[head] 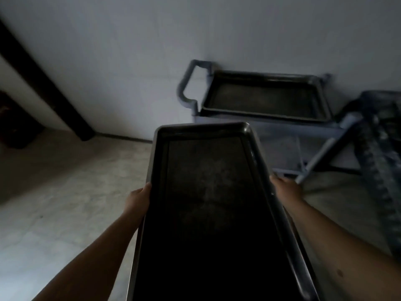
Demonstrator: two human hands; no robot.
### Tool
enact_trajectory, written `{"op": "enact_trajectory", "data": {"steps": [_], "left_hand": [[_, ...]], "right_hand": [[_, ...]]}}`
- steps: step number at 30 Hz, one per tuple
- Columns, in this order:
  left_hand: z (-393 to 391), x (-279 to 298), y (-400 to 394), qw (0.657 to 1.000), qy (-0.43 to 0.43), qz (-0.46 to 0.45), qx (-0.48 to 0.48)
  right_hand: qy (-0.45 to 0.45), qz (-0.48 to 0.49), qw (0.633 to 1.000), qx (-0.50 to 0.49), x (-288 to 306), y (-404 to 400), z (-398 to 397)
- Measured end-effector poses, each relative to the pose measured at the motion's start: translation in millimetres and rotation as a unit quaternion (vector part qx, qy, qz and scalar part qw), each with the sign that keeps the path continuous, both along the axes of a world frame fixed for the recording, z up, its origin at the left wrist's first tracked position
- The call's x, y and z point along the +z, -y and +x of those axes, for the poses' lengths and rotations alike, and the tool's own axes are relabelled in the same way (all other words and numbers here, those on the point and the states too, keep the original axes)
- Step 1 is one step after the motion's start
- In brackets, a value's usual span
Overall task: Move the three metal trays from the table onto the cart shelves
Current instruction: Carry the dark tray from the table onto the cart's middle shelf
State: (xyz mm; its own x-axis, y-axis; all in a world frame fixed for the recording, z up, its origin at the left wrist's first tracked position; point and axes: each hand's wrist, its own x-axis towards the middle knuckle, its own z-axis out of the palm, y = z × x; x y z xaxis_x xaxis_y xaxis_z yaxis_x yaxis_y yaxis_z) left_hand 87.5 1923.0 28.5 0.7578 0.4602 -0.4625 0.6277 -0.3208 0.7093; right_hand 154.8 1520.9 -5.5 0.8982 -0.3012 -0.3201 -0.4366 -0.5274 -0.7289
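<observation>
I hold a long dark metal tray (208, 203) lengthwise in front of me, above the floor. My left hand (140, 197) grips its left rim and my right hand (284, 189) grips its right rim. Ahead, against the wall, stands a grey cart (188, 83) with a curved handle on its left end. A second metal tray (264, 97) lies flat on the cart's top shelf. The held tray's far end is short of the cart and lower than its top shelf. The lower shelves are mostly hidden behind the tray. The scene is dim.
A pale wall (130, 51) runs behind the cart. A tiled floor (65, 203) spreads to the left. A dark slanted beam (43, 83) crosses the upper left. At the right, a grey pole (321, 153) and a dark ridged structure (382, 170) lean beside the cart.
</observation>
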Motion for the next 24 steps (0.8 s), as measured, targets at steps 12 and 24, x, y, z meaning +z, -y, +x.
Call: {"op": "enact_trajectory", "data": {"steps": [12, 24], "left_hand": [[66, -50, 81, 0.958, -0.044, 0.112, -0.259], [205, -120, 170, 0.980, -0.089, 0.069, -0.166]], "right_hand": [[-0.056, -0.033, 0.984, -0.165, -24, 80, -90], [-0.097, -0.093, 0.985, -0.110, -109, 162, 85]]}}
